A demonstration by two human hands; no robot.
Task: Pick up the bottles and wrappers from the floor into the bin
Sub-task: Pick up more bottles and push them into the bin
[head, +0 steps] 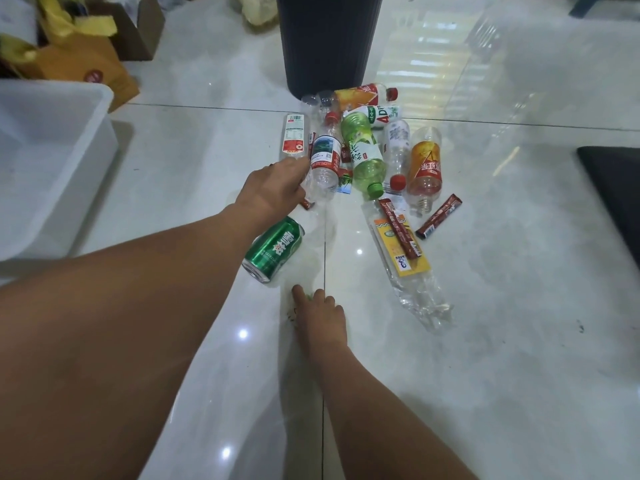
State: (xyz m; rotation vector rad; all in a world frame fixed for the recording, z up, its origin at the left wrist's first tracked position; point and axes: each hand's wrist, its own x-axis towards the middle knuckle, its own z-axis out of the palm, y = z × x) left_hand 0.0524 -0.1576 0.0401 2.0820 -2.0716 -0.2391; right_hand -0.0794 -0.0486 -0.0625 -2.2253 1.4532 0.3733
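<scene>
L forearm fills the near corner. L hand [273, 188] has its fingers curled round the base end of a clear water bottle [323, 157], which lies on the floor [502, 306] at the pile's left edge, in front of the bin [329, 39]. Green can [273, 249] sits just beside the wrist. R hand [320, 313] rests on the tile, fingers straight & close together, holding nothing. Further right are a green tea bottle [365, 152], an orange bottle [425, 164] & wrappers [401, 244]. The empties look light, thin-walled & slick, prob. buckle if squeezed. Best grabbed mid-body at the label, or by the stiffer neck.
</scene>
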